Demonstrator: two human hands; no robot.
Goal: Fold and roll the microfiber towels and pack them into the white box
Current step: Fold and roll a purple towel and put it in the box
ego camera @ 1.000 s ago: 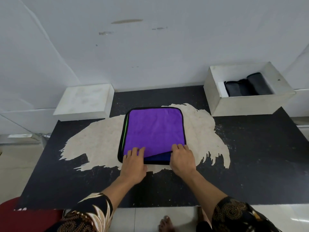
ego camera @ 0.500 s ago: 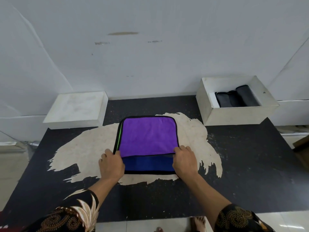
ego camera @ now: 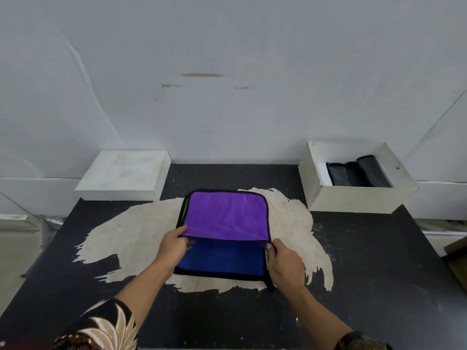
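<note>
Your left hand [ego camera: 174, 245] pinches the near-left corner of the purple microfiber towel [ego camera: 225, 213]; your right hand [ego camera: 286, 263] pinches the near-right corner, fingers clamped on the lifted edge. The towel lies over a blue towel [ego camera: 222, 257] on the black table [ego camera: 379, 274]. The white box [ego camera: 353, 200] sits far right, well apart, holding dark rolled towels [ego camera: 358, 173].

I get soft, even, cool light, dim shadow under the towel [ego camera: 225, 215] flap, edges bowed, slight blur overall.
</note>
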